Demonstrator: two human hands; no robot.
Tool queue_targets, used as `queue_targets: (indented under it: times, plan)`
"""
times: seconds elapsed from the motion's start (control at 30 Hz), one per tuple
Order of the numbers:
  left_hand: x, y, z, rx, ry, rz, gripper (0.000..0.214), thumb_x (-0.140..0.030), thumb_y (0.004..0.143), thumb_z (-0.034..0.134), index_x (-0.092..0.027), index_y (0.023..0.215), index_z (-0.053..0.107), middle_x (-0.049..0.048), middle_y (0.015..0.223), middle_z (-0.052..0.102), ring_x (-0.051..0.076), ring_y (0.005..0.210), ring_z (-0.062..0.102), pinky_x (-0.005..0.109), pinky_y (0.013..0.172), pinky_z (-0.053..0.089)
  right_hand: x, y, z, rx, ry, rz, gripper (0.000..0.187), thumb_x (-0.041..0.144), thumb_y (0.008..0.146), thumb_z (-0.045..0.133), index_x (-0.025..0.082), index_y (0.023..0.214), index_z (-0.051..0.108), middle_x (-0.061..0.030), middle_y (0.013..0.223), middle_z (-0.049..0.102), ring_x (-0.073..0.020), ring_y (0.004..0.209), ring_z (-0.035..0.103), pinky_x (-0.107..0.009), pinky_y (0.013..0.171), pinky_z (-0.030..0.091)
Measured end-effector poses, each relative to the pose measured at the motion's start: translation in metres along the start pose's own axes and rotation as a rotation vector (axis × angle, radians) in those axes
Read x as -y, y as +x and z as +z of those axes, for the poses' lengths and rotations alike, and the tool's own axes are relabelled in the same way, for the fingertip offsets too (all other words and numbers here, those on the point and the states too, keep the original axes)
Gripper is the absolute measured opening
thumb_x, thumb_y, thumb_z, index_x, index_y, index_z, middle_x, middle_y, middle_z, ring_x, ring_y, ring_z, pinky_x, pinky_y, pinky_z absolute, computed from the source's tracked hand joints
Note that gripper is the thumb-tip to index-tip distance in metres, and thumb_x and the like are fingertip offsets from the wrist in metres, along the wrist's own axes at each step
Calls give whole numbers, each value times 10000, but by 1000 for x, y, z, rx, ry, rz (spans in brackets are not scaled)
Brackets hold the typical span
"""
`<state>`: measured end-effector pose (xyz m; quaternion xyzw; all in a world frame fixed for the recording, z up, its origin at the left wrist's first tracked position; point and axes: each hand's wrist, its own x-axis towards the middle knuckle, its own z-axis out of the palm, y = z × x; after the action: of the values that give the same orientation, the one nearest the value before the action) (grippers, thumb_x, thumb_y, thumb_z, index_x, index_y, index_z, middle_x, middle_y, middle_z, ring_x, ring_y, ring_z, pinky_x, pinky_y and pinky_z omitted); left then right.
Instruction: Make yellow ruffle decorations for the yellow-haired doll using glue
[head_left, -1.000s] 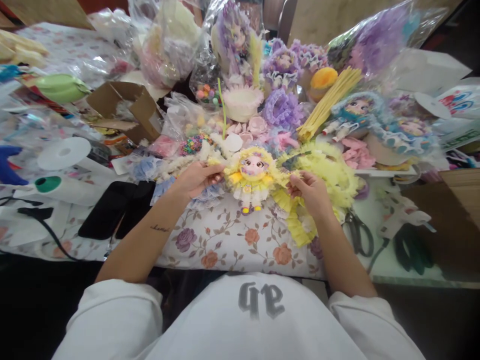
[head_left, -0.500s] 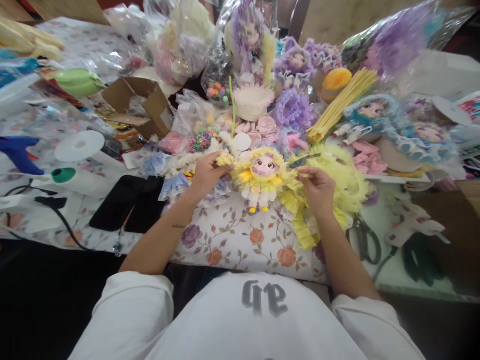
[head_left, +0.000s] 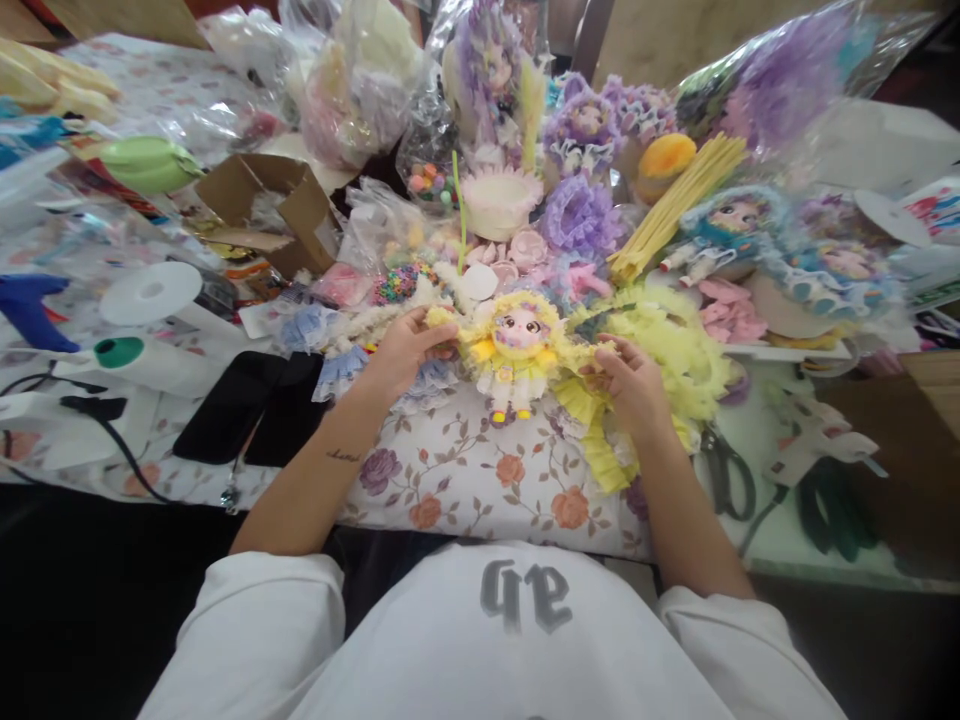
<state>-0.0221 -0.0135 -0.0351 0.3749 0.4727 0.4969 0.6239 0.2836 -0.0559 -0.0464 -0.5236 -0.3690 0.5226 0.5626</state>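
Observation:
A small yellow doll point(head_left: 513, 350) with a pink face and frilly yellow dress is held upright over the floral tablecloth point(head_left: 480, 480). My left hand point(head_left: 403, 352) pinches the fuzzy yellow trim at the doll's left side. My right hand point(head_left: 631, 382) is closed on the yellow trim at the doll's right side, where it runs into a heap of yellow ruffled lace point(head_left: 667, 360). Both hands' fingers are curled round the trim.
Scissors point(head_left: 724, 470) and a glue gun point(head_left: 814, 445) lie right of my right hand. A black phone point(head_left: 251, 405), a white tape roll point(head_left: 150, 292), a cardboard box point(head_left: 274, 210), yellow stems point(head_left: 675, 205) and several purple and blue dolls crowd the back.
My hands and the doll have stayed almost in place; the right hand has shifted slightly lower along the yellow trim. The view has swayed a little.

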Motion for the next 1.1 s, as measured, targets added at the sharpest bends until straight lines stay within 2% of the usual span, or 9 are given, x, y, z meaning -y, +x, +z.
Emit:
queue_targets:
  times: [0.13,0.23,0.37,0.5,0.57,0.67,0.77,0.9,1.1]
  plan:
    - [3,1,5,-31,11,74,378,-211,576,887,-141,877,670,-21,680,663,94,577,604,212,547,477,1,-2,5,8,29,69,465,394,585,891,178,923,656,40,694,626,-120,611,666,-203,511,514]
    - [3,0,7,-41,2,96,427,-153,556,867,-148,942,684,-32,673,666,87,560,587,212,553,485,-1,-3,10,-65,47,-9,407,418,586,879,172,809,643,29,681,637,-107,611,651,-215,561,544]
    - [-1,-5,5,-24,-44,105,518,-97,510,870,-151,989,678,1,807,729,104,646,644,213,613,535,-5,-4,13,-112,57,-86,369,418,600,865,186,759,625,34,650,624,-117,609,647,-249,605,576]
    - [-2,-8,1,16,-6,38,541,-178,608,884,-174,1101,662,-3,747,710,131,651,674,209,584,534,-5,-3,10,-103,68,-117,357,409,627,861,201,792,622,48,657,628,-123,616,662,-248,597,580]
    - [-1,-7,0,-16,-21,-8,459,-214,641,886,-166,1037,659,0,716,696,155,664,696,218,571,546,-4,-3,8,-51,65,-104,389,400,626,872,208,867,635,48,702,652,-124,637,677,-229,567,567]
    - [2,-6,5,-96,-97,-96,248,-179,700,851,-142,831,644,14,702,688,140,652,697,208,585,568,-3,-3,9,12,57,-61,454,380,605,894,215,951,651,43,730,683,-120,661,688,-196,533,545]
    - [3,-8,18,-140,-199,-201,141,-104,763,779,-118,724,644,20,665,671,97,610,657,195,631,590,-2,-2,12,-3,150,-29,453,372,562,923,203,897,668,45,716,681,-91,659,673,-160,547,544]
    - [3,-12,33,-200,-253,-168,167,-16,696,787,-125,718,663,1,694,680,82,625,636,167,612,577,-1,0,18,-35,262,52,478,403,471,964,184,781,674,47,683,659,-60,628,648,-125,555,552]
    - [4,0,26,-202,-127,-214,211,-208,669,863,-144,688,662,16,636,658,98,576,599,188,538,524,1,4,22,-69,175,-3,479,412,479,951,203,702,581,51,629,644,-80,566,639,-192,585,601]
